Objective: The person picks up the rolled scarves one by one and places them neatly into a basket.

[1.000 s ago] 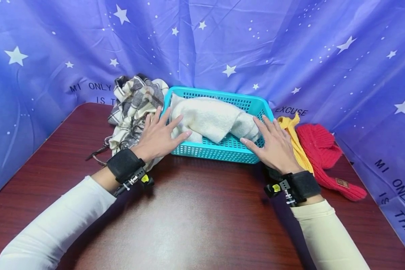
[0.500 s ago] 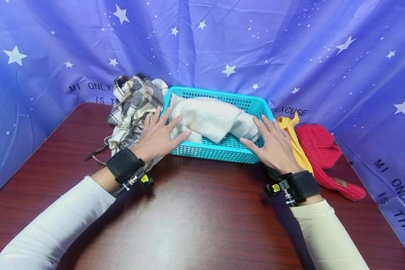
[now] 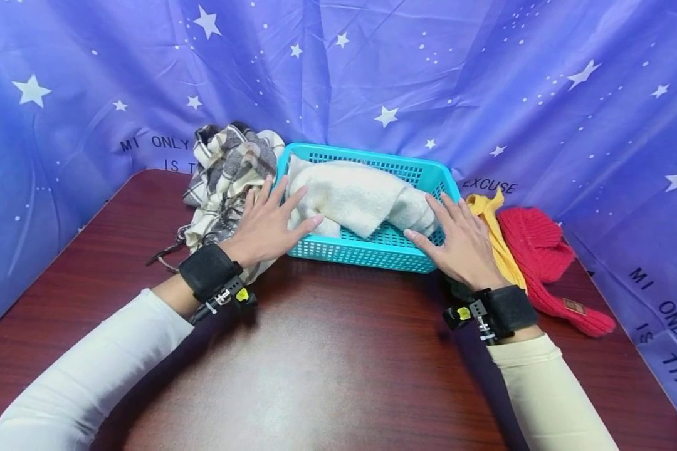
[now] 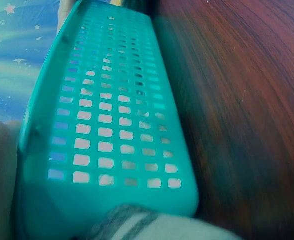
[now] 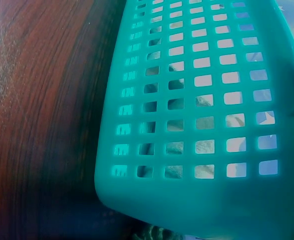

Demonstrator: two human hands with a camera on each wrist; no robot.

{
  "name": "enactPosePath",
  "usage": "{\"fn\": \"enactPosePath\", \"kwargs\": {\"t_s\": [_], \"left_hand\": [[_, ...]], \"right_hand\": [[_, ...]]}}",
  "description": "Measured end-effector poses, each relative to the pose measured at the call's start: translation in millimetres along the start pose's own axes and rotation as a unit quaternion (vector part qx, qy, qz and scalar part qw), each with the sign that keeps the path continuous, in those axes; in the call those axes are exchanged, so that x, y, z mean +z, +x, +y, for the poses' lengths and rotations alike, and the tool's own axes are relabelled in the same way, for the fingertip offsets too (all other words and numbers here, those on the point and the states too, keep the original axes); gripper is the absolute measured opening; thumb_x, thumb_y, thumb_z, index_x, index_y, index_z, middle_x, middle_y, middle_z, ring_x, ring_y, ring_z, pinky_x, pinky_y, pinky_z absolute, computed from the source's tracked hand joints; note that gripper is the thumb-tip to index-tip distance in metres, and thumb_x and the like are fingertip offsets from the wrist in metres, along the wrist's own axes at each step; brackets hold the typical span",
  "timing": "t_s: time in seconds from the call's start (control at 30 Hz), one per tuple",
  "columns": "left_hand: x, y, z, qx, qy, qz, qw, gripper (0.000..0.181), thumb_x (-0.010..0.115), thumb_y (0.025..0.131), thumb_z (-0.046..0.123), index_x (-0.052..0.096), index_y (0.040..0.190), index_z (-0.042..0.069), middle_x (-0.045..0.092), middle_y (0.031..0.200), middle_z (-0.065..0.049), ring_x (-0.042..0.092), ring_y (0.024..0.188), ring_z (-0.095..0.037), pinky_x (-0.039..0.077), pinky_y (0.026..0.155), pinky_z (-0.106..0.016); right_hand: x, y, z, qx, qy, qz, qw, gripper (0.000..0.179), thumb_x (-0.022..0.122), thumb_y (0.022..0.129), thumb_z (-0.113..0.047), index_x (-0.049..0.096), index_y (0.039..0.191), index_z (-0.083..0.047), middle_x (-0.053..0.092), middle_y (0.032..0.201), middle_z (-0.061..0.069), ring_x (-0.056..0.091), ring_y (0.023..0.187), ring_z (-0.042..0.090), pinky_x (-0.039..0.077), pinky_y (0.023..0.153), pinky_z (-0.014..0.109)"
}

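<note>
A turquoise plastic basket with a pierced wall stands on the table, a folded white fuzzy cloth lying inside it. My left hand is spread with straight fingers over the basket's left end. Over the right end lies my right hand, its fingers also extended and the thumb reaching across the front rim. Neither hand curls round anything. The left wrist view shows the basket's side wall close up, with a bit of striped cloth below. In the right wrist view the pierced wall fills most of the picture.
A crumpled plaid scarf with fringes lies left of the basket. To the right are a yellow knitted piece and a red knitted item with a small tag. A starry blue-purple curtain hangs behind the brown table.
The head view has shifted very slightly. Both hands keep their places at the basket, and the basket and cloths have not moved.
</note>
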State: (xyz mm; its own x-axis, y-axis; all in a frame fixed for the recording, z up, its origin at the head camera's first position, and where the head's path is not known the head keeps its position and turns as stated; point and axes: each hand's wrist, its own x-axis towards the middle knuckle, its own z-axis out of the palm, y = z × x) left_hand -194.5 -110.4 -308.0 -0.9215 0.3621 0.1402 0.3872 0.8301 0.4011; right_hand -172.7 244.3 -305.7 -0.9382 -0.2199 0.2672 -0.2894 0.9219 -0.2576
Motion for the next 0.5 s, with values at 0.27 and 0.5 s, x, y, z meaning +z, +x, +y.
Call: {"fn": "enactPosePath", "kwargs": {"t_s": [0.27,0.5], "left_hand": [[-33.4,-3.3,-28.6,-0.069,-0.072,0.133,0.9862,0.084,0.059,0.098,0.029,0.009,0.163,0.013,-0.007,0.165,-0.026,-0.006,0.151,-0.047,-0.005,0.117,-0.068],[-31.2,0.4,-63.8,-0.229,-0.117,-0.053,0.9651,0.133,0.075,0.085,0.049,-0.037,0.151,0.020,-0.039,0.150,-0.036,-0.014,0.138,-0.068,0.003,0.112,-0.076]], "right_hand": [[0.1,-0.3,0.3,0.003,0.000,0.003,1.0000,0.086,0.054,0.094,-0.064,0.027,0.161,-0.019,0.024,0.165,0.020,0.012,0.151,0.048,0.011,0.113,0.075],[0.2,0.4,-0.5,0.002,0.000,0.006,1.0000,0.085,0.055,0.094,-0.064,0.028,0.161,-0.018,0.024,0.164,0.020,0.013,0.151,0.047,0.011,0.112,0.075]]}}
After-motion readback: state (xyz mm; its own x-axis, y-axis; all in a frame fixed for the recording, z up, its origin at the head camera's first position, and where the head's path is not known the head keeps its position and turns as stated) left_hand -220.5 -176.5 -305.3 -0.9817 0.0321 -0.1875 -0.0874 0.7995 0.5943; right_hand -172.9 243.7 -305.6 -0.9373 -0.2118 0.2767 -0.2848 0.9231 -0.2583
